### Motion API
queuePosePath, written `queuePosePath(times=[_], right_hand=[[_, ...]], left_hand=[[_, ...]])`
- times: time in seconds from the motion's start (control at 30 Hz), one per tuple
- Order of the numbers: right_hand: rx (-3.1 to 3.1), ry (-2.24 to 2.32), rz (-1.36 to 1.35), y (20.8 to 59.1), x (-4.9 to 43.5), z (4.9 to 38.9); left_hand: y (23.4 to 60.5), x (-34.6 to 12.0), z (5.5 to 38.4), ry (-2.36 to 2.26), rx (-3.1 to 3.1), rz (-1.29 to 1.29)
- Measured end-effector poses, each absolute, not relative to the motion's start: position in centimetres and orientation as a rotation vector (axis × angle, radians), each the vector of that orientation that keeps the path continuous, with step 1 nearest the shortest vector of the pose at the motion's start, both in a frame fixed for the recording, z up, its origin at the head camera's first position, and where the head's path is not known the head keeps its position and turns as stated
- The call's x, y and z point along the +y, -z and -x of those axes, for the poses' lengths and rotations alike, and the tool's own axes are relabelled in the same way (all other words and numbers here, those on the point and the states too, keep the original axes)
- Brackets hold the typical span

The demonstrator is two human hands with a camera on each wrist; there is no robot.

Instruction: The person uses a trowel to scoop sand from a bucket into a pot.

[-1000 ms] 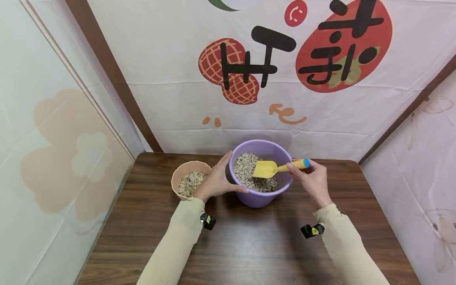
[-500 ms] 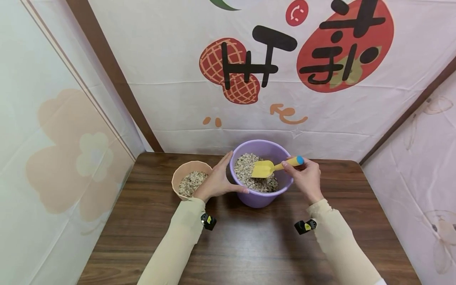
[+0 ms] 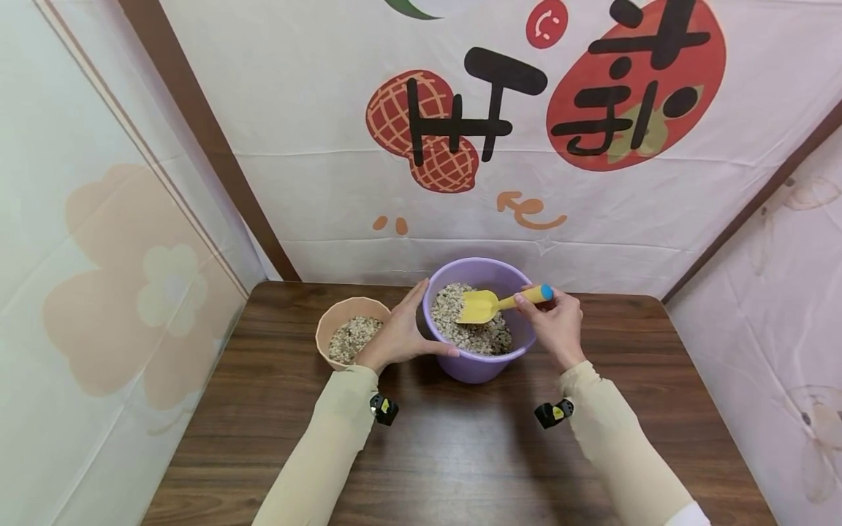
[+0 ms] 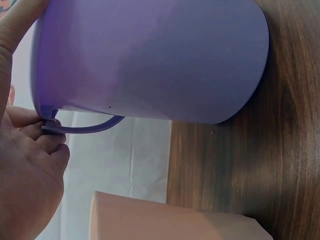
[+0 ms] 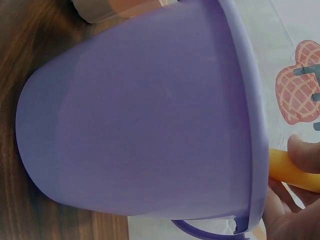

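- At the left of the table, a peach bowl stands upright, already partly filled with pale, dark-flecked grain.
- Beside it, a person's left grip is spread around the bucket's rim, thumb along the near side, fingers curled by the mount of the purple handle.
- At center, near the back of the table, the purple bucket sits upright and apart from the bowl, holding similar-looking grain; its inner wall is bare above the contents at the back and right, and the depth is hard to judge from here.
- Within the bucket's mouth, a yellow scoop points left over the grain, no load showing on its blade; whether it touches the contents, I cannot tell. Scooping looks midway: both containers hold grain, a fresh scoopful is not yet lifted, and which vessel supplies the other cannot be told.
- At right, the right grip pinches the scoop's shaft between thumb and fingers, beside the bucket's rim.
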State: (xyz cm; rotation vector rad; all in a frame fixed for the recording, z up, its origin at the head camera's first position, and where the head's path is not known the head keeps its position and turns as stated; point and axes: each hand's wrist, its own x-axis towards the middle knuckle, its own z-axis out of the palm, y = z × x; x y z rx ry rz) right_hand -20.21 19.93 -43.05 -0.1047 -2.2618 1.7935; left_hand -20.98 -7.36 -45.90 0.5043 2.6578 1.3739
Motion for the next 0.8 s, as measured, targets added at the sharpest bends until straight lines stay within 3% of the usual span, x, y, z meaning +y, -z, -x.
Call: queuePosePath(times=[0.8], right_hand=[[-2.206,-2.052,-0.064,42.98,19.13,20.21]], left_hand=[[45.92,-7.41,20.93,-1.37,2.651,-0.489]])
